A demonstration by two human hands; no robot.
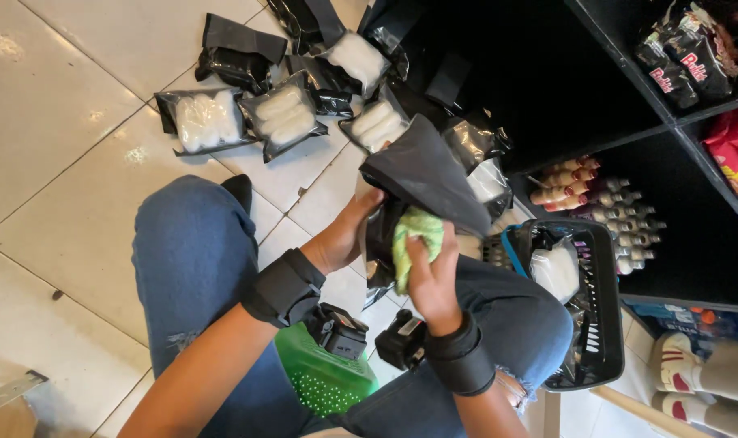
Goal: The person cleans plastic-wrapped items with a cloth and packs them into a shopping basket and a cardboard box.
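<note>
Left hand (pixel 336 239) grips a black plastic pouch (pixel 422 174) at frame centre, steadying it, while the right hand (pixel 432 276), fingers closed on a green cloth (pixel 416 243), presses it against the pouch, apparently wiping. Similar pouches (pixel 284 113) lie on the tiled floor (pixel 77 162) at 11 o'clock; a black basket (pixel 600 324) sits at 4 o'clock.

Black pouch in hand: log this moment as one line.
left hand: holds black pouch | right hand: presses green cloth on pouch | floor: more pouches | black basket: beside right knee
</note>
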